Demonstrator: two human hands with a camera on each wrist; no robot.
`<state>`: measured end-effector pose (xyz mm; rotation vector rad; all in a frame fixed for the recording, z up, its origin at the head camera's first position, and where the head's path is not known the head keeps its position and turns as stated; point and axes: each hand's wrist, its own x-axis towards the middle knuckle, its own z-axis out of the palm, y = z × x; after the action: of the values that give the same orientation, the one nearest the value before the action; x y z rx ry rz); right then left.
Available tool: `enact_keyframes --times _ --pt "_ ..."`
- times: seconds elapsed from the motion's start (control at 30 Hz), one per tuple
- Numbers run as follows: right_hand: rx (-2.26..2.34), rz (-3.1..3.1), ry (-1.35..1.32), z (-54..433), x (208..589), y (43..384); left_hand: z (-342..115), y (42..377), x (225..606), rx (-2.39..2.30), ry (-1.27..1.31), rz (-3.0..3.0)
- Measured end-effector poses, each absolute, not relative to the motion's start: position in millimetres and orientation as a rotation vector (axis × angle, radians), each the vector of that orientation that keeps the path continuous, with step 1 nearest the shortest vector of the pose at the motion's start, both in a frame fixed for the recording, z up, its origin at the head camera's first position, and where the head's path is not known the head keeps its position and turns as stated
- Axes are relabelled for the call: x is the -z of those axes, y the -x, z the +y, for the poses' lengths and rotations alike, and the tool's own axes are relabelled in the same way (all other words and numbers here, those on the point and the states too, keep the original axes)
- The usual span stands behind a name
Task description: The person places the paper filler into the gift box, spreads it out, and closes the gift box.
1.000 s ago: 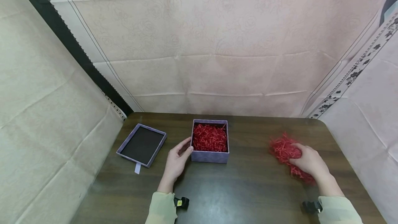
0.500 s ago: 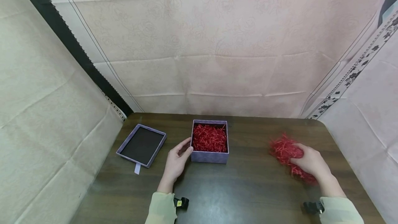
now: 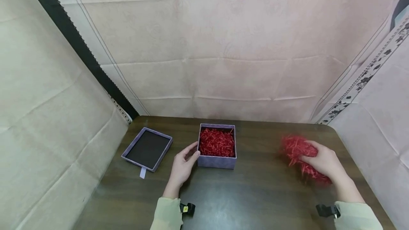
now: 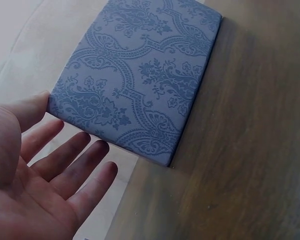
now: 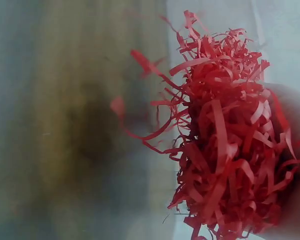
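A clump of red shredded paper (image 3: 298, 148) is gripped by my right hand (image 3: 325, 160) at the right side of the table. Loose strips (image 5: 225, 150) stick out all round it in the right wrist view and hide much of that hand. My left hand (image 3: 183, 166) rests at the left front corner of a purple patterned box (image 3: 217, 162), its thumb touching the corner. In the left wrist view the fingers (image 4: 85, 165) are nearly straight and spread beside the box wall (image 4: 135, 75). More red shredded paper (image 3: 216, 142) lies inside the box.
The box lid (image 3: 147, 149) lies inside up to the left, its dark interior showing and a pale ribbon tab (image 3: 142, 172) at its front edge. A wooden table (image 3: 249, 194) bears everything. Pale cloth (image 3: 223, 45) hangs behind and at both sides.
My right hand has lifted the clump of red shredded paper off the table and shifted slightly right. The left hand stays at the box corner.
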<state>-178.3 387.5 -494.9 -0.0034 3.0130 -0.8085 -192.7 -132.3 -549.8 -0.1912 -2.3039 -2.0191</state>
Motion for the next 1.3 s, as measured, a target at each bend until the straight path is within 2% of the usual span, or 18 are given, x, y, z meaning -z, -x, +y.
enact_keyframes --times 0.63,1.3 --pt "0.851 3.094 0.074 369 447 186 -131 195 553 2.039 0.21 -2.272" --pt "0.943 3.067 0.297 301 418 194 -132 195 555 2.034 0.222 -2.259"
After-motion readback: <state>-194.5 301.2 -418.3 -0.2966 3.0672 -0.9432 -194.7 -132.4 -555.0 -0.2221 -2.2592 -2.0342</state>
